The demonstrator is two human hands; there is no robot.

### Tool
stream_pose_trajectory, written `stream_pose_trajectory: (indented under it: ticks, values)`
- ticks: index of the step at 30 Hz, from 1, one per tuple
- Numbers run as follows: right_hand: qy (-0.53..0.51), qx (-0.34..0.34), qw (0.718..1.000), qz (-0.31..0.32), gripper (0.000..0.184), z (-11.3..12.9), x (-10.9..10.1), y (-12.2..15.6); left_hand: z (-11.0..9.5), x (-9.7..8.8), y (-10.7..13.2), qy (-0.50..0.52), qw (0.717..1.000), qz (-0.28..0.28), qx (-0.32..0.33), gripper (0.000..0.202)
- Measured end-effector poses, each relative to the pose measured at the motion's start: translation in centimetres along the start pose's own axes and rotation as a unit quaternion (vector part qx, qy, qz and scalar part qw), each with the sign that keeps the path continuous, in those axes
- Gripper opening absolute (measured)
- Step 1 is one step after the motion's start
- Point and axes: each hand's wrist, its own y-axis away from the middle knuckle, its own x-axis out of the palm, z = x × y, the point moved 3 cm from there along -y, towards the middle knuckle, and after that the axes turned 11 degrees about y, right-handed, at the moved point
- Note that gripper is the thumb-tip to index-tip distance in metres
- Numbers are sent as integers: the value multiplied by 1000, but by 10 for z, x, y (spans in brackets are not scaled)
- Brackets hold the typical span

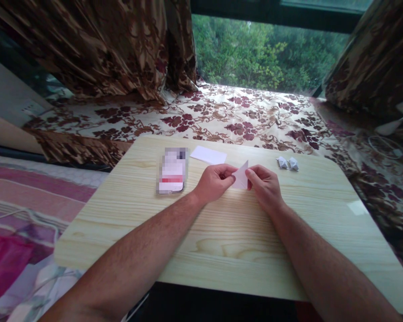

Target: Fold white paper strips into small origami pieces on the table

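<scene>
Between my two hands is a small piece of folded white paper, its upper right corner coming to a point. My left hand pinches its left edge between thumb and fingers. On the opposite edge, my right hand is closed the same way. The paper is held just over the wooden table, and my fingertips hide parts of its sides. Behind my left hand lies a flat white stack of paper. Two small folded white paper shapes sit side by side beyond my right hand.
A phone-shaped, blurred-out object lies left of my hands on the light wooden table. Past the far table edge, a flowered cloth covers a ledge below the window. A striped bedspread is at the left.
</scene>
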Motion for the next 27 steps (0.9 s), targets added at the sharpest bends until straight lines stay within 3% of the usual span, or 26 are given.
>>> stream_pose_trajectory:
  ticks: [9, 19, 27]
  values:
    - [5, 13, 1000, 8, 30, -3, 0, 0, -6, 2, 2, -5, 1000, 1, 5, 26]
    - [-8, -7, 1000, -24, 24, -2, 3, 0, -4, 0, 2, -18, 1000, -12, 6, 30]
    - [11, -19, 999, 26, 26, 0, 7, 6, -2, -2, 1, -87, 995, -24, 31, 25]
